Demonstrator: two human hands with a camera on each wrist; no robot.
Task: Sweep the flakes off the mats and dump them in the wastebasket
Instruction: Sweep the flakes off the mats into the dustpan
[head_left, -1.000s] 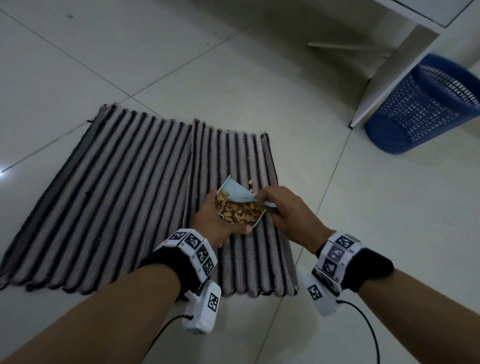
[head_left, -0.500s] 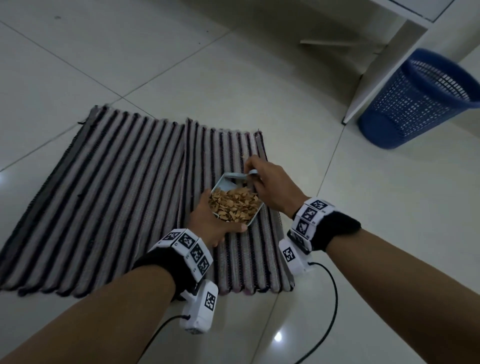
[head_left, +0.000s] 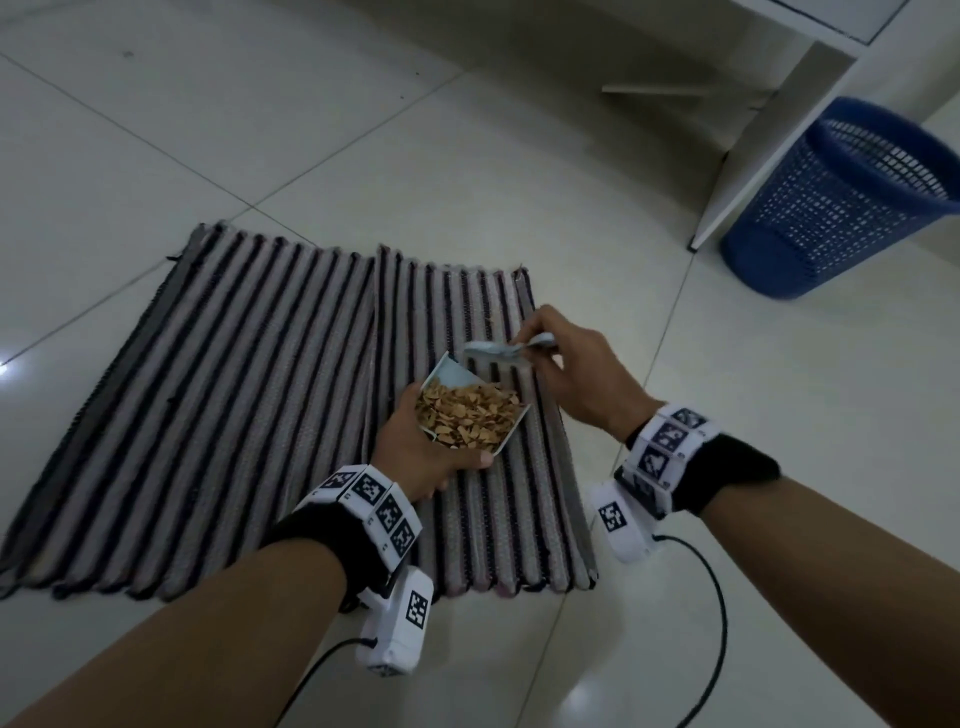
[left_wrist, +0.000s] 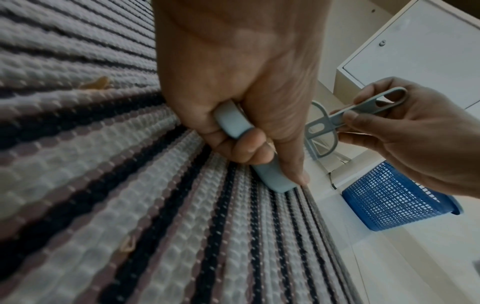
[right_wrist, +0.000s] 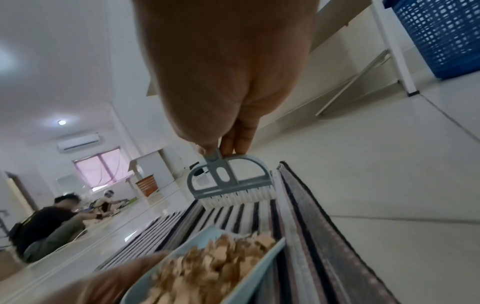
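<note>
Two striped mats (head_left: 249, 405) lie side by side on the tiled floor. My left hand (head_left: 421, 452) grips a small light-blue dustpan (head_left: 511, 431) heaped with tan flakes (head_left: 465, 413), held just over the right mat (head_left: 498, 525). Its handle (left_wrist: 232, 121) shows between my curled fingers. My right hand (head_left: 576, 379) pinches the handle of a small grey brush (right_wrist: 230, 181), whose white bristles (right_wrist: 241, 198) hang just beyond the pan over the mat. A couple of loose flakes (left_wrist: 96, 83) lie on the mat. The blue mesh wastebasket (head_left: 836, 202) stands to the far right.
A white furniture leg (head_left: 769, 140) stands on the floor between the mats and the wastebasket. Cables (head_left: 717, 597) trail from my wrist cameras. Other people sit on the floor far off (right_wrist: 44, 228) in the right wrist view.
My right hand has moved the brush away from the pan toward the mat's far right part. The pan stays in my left hand with its load of flakes.
</note>
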